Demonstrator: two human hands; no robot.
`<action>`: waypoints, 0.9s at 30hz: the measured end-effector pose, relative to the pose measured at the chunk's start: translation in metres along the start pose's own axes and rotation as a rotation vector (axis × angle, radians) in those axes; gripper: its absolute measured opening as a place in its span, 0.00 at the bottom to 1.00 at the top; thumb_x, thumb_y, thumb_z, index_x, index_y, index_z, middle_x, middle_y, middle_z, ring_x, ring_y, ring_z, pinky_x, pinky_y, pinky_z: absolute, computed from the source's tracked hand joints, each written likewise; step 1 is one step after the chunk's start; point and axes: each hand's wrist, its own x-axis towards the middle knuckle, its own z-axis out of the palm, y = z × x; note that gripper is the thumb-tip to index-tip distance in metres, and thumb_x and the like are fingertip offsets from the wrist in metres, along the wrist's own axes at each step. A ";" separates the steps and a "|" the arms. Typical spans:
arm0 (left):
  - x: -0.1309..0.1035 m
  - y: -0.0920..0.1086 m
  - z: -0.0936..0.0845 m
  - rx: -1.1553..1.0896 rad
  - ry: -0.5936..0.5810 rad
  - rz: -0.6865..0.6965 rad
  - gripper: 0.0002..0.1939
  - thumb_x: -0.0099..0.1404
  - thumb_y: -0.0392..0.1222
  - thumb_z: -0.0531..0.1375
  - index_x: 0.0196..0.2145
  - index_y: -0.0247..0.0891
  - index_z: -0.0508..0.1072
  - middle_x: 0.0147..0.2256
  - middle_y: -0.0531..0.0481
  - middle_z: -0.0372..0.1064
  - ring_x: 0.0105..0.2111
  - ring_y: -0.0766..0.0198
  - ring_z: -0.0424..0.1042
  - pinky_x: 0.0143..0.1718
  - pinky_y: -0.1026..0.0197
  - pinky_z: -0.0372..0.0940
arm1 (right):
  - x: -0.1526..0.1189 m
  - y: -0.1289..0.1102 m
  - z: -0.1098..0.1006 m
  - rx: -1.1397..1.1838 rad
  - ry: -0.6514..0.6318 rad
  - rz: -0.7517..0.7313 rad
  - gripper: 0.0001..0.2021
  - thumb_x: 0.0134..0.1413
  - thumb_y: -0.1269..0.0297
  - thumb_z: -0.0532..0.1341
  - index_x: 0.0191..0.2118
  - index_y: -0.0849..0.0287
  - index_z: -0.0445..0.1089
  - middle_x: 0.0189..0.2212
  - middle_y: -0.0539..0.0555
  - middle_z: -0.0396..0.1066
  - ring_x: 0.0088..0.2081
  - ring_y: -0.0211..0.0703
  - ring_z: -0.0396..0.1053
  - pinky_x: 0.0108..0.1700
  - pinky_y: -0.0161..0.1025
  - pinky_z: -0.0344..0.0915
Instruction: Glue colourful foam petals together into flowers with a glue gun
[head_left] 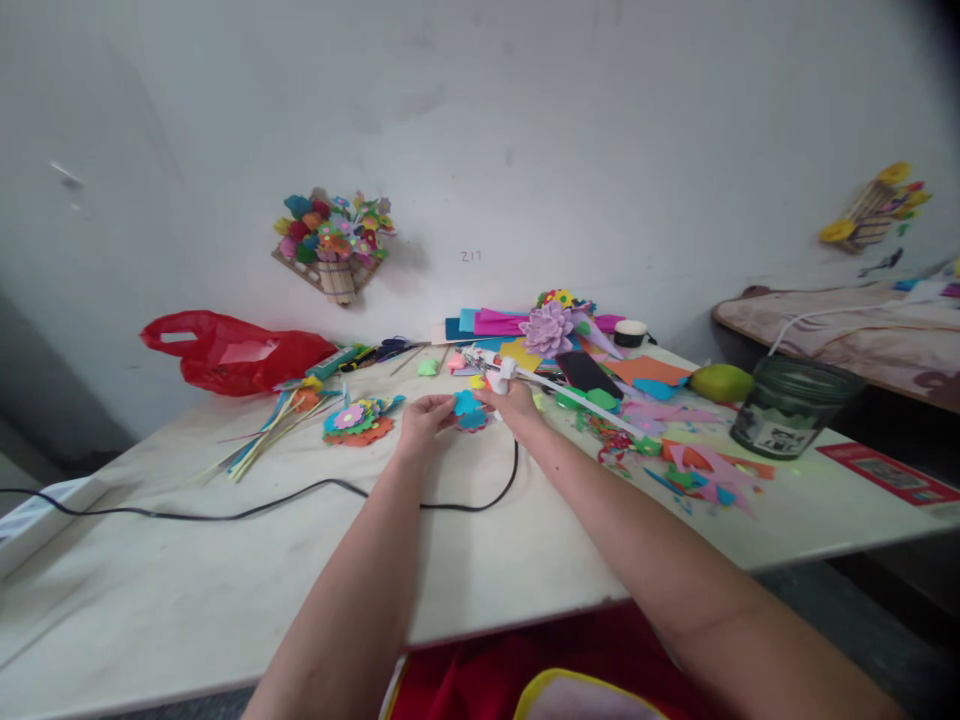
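White table, wall, left grip pinching blue flower (right grip clasping glue gun)

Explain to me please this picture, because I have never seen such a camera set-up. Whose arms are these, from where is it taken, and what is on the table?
There is no machine here: these are a person's bare arms, and the single picture comes from a camera on that person's head, looking forward and down. The left hand holds a blue flower-shaped piece in its fingers. The right hand grips a white tool, perhaps a glue gun. On the pale table lie a red bag, layered flowers, a black cord, coloured sheets and scraps, and a dark green jar.
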 end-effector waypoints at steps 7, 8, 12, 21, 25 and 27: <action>0.004 -0.004 0.000 0.015 0.029 0.114 0.29 0.38 0.42 0.68 0.40 0.30 0.69 0.18 0.56 0.67 0.22 0.67 0.69 0.33 0.59 0.67 | 0.003 0.002 -0.001 0.049 0.107 -0.019 0.16 0.30 0.63 0.65 0.31 0.61 0.66 0.22 0.49 0.68 0.25 0.39 0.68 0.25 0.34 0.67; 0.004 -0.005 0.000 0.019 0.026 0.112 0.29 0.38 0.42 0.68 0.39 0.30 0.69 0.18 0.56 0.67 0.22 0.67 0.69 0.33 0.59 0.67 | 0.004 0.003 -0.002 0.048 0.117 -0.014 0.15 0.30 0.63 0.65 0.30 0.61 0.66 0.22 0.49 0.68 0.24 0.38 0.68 0.24 0.34 0.67; 0.005 -0.006 0.000 0.037 0.016 0.100 0.25 0.39 0.43 0.68 0.36 0.31 0.71 0.19 0.55 0.68 0.21 0.68 0.68 0.32 0.61 0.67 | 0.006 0.004 -0.002 0.032 0.141 0.002 0.14 0.29 0.64 0.65 0.28 0.61 0.64 0.18 0.47 0.66 0.19 0.35 0.65 0.21 0.33 0.64; 0.002 -0.002 0.003 0.144 0.028 0.095 0.17 0.39 0.45 0.68 0.26 0.32 0.73 0.19 0.53 0.67 0.19 0.70 0.66 0.24 0.65 0.64 | -0.001 -0.004 -0.001 0.003 0.107 0.013 0.11 0.31 0.69 0.63 0.29 0.60 0.65 0.19 0.47 0.66 0.17 0.35 0.64 0.19 0.32 0.62; 0.000 -0.001 0.001 0.198 -0.007 0.128 0.17 0.44 0.46 0.65 0.30 0.33 0.73 0.13 0.56 0.62 0.12 0.72 0.59 0.16 0.68 0.57 | -0.002 -0.004 0.000 0.039 0.068 0.039 0.12 0.34 0.68 0.62 0.31 0.60 0.65 0.24 0.49 0.69 0.24 0.40 0.70 0.22 0.32 0.64; -0.002 0.000 0.001 0.191 -0.032 0.116 0.18 0.45 0.46 0.65 0.33 0.32 0.73 0.17 0.53 0.67 0.14 0.70 0.63 0.18 0.66 0.60 | -0.001 -0.004 -0.001 0.050 0.063 0.035 0.13 0.35 0.66 0.63 0.32 0.60 0.65 0.25 0.50 0.70 0.26 0.41 0.70 0.23 0.33 0.65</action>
